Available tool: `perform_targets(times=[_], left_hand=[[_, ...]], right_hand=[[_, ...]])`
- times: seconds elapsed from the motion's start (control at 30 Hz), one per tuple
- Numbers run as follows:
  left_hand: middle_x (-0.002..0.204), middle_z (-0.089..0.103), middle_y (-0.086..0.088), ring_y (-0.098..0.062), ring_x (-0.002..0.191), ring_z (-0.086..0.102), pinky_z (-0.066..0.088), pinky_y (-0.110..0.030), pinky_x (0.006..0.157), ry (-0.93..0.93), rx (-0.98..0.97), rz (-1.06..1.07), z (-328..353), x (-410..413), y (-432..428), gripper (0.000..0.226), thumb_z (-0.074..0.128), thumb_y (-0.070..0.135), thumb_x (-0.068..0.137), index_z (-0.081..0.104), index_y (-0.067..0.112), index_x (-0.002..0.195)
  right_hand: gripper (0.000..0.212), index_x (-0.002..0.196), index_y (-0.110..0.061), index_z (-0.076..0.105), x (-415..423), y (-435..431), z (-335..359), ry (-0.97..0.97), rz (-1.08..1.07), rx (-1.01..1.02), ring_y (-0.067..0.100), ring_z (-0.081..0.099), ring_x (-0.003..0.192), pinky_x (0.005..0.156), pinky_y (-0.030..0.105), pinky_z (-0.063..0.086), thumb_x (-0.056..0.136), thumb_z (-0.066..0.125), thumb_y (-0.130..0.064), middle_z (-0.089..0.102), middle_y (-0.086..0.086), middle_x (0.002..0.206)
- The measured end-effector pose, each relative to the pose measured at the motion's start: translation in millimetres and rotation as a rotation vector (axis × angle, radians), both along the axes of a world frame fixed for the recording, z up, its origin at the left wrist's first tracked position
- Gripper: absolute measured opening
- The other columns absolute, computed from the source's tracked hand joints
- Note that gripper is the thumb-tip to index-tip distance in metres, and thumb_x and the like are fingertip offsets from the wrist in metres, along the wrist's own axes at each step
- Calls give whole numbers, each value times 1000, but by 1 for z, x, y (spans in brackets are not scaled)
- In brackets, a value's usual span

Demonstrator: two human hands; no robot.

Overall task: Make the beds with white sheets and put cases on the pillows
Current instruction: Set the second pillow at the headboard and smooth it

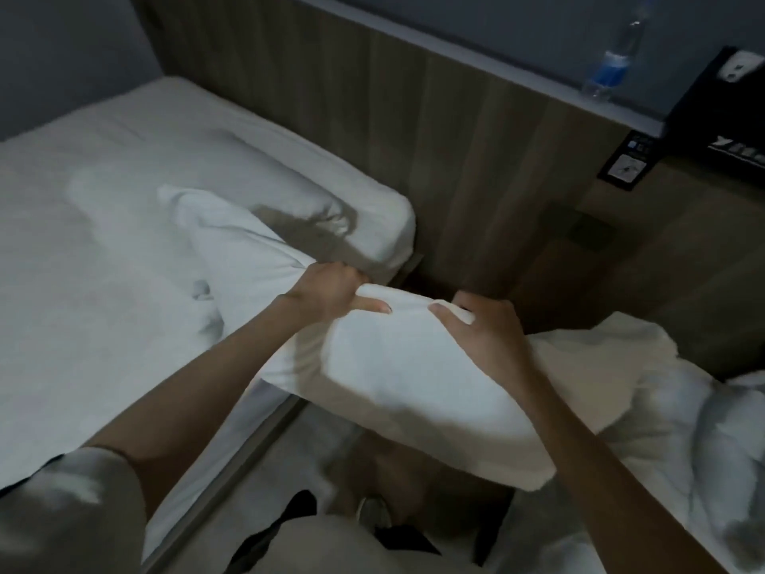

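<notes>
Left hand (327, 290) and right hand (484, 329) each grip the soft white cased pillow (397, 366), fingers curled on its far edge, between the white-sheeted beds (103, 283).

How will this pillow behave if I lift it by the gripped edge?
Probably soft and floppy: the pillow bunches where the left hand and right hand grip its edge. Likely light for its size: those two edge grips alone seem to carry it.

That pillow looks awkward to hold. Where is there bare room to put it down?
Freest is the left bed, its flat stretch between the slanted pillow and the near edge. Crowded: its head end holds a second pillow, and on the right, rumpled bedding lies heaped.
</notes>
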State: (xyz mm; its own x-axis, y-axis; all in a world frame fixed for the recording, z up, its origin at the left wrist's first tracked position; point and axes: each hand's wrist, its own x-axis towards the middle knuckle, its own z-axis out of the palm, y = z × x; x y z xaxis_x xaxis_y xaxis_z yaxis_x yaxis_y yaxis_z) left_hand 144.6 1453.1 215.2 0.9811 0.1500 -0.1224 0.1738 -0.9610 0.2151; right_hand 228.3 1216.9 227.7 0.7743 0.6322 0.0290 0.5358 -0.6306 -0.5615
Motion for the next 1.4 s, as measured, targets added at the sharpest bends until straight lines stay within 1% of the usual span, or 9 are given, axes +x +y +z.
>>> perform_targets(times=[0.07, 0.23, 0.4, 0.57, 0.7, 0.8, 0.9, 0.97, 1.4], left_hand=[[85, 68, 4, -18, 84, 61, 39, -30, 66, -8, 1, 77, 9, -43, 25, 89, 26, 94, 62, 66, 19, 88], [90, 69, -1, -23, 90, 61, 43, -31, 71, -26, 83, 296, 35, -166, 89, 61, 43, 76, 80, 62, 18, 83], [74, 64, -6, -25, 75, 57, 41, -32, 64, -10, 134, 514, 56, -296, 163, 76, 43, 81, 73, 57, 7, 77], [77, 67, -8, -30, 78, 60, 37, -31, 70, 35, 216, 606, 72, -433, 245, 85, 32, 96, 57, 49, 15, 77], [65, 59, -4, -28, 67, 56, 25, -29, 70, 67, 432, 620, 80, -517, 302, 76, 29, 83, 66, 53, 11, 72], [81, 64, -7, -30, 79, 61, 33, -33, 72, -23, 549, 651, 74, -561, 336, 68, 29, 67, 87, 66, 10, 81], [122, 58, -7, -30, 110, 55, 37, -37, 89, -32, 395, 940, 62, -581, 351, 40, 37, 42, 101, 61, 17, 119], [131, 56, -5, -29, 115, 54, 38, -37, 94, -44, 305, 1004, 47, -585, 351, 41, 37, 44, 101, 58, 20, 127], [139, 53, -4, -22, 128, 48, 40, -35, 103, -191, -263, 1056, -2, -494, 322, 41, 50, 34, 96, 51, 23, 136]], right_hand=[[45, 69, -16, 49, -21, 33, 0, 55, 78, 57, 17, 56, 63, 60, 35, 44, 86, 57, -57, 57, -3, 59], [49, 60, -9, 41, -99, 124, 10, 24, 360, 277, 11, 39, 52, 54, 31, 36, 88, 65, -42, 40, 4, 52], [44, 57, -23, 42, -199, 230, 18, 96, 498, 314, 7, 37, 50, 54, 25, 35, 85, 63, -50, 39, -2, 54], [50, 64, -14, 37, -325, 330, 14, 211, 602, 376, 18, 34, 57, 53, 31, 32, 83, 58, -55, 33, 8, 60], [50, 66, -11, 36, -414, 390, 10, 320, 611, 413, 11, 27, 56, 52, 29, 29, 86, 61, -49, 28, 0, 56], [42, 70, -15, 40, -463, 427, -2, 190, 606, 302, 22, 40, 58, 54, 33, 34, 89, 59, -47, 39, -1, 56], [13, 90, -20, 59, -486, 459, -14, 62, 702, 172, 22, 54, 94, 75, 34, 43, 90, 59, -33, 61, -2, 90], [21, 109, -22, 60, -487, 474, -17, 1, 751, 113, 21, 48, 109, 89, 34, 39, 89, 58, -27, 60, -2, 108], [30, 121, -22, 57, -373, 471, -18, -20, 615, 72, 21, 50, 114, 91, 34, 33, 91, 58, -24, 61, -4, 120]])
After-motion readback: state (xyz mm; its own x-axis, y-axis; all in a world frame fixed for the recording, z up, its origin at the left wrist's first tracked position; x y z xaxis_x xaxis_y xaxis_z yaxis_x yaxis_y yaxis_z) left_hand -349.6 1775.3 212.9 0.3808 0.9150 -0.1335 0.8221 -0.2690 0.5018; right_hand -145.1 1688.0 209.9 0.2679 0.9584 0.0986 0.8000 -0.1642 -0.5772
